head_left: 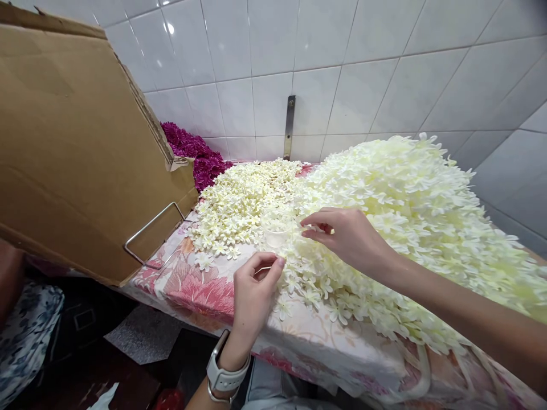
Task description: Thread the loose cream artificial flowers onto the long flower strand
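A big heap of pale yellow-white artificial flowers (pixel 405 199) covers the right side of the table, and a lower spread of small cream flowers (pixel 239 199) lies left of centre. Between them stands a small clear plastic cup (pixel 277 234). My left hand (pixel 258 285), with a watch on its wrist, is just in front of the cup, thumb and fingertips pinched together; what they hold is too small to make out. To the right of the cup, my right hand (pixel 342 233) reaches over the big heap with its thumb and index finger close together, their tips near loose petals.
A large cardboard box (pixel 81 136) stands at the left, with a bent metal wire frame (pixel 149 228) beside it. Magenta flowers (pixel 194 151) are piled behind it. A metal bracket (pixel 289 128) is on the tiled wall. A person's patterned clothing shows at the lower left.
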`<move>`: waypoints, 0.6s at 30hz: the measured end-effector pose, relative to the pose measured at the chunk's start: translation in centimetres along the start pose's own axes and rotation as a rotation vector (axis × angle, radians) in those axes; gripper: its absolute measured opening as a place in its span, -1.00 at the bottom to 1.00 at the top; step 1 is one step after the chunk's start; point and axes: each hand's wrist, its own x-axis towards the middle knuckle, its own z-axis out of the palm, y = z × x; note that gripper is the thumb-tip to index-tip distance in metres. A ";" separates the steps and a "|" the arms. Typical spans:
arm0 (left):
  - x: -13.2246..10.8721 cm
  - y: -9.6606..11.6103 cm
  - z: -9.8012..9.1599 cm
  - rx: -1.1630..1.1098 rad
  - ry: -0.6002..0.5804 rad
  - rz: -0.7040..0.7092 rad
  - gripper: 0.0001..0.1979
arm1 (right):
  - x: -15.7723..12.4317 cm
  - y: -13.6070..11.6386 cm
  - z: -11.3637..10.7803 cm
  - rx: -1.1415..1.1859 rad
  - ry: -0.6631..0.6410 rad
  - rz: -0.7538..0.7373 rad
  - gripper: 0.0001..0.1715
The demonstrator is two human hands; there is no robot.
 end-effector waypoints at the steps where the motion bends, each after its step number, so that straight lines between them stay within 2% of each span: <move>1: 0.0 0.0 0.0 0.001 0.002 -0.003 -0.87 | 0.1 0.1 0.0 -0.021 -0.010 -0.016 -0.91; 4: 0.0 0.2 0.1 0.001 0.010 -0.006 -0.87 | 0.4 0.3 -0.1 -0.024 -0.030 -0.013 -0.88; 9: 0.0 0.3 0.0 -0.003 0.017 -0.018 -0.86 | 0.3 0.4 -0.1 0.077 -0.055 0.077 -0.92; 13: 0.0 0.2 0.0 0.016 0.017 -0.014 -0.86 | 0.4 0.3 -0.1 0.163 -0.105 0.091 -0.76; 18: -0.1 0.2 -0.1 0.015 0.014 -0.002 -0.86 | 0.4 0.2 -0.2 0.212 -0.091 0.106 -0.85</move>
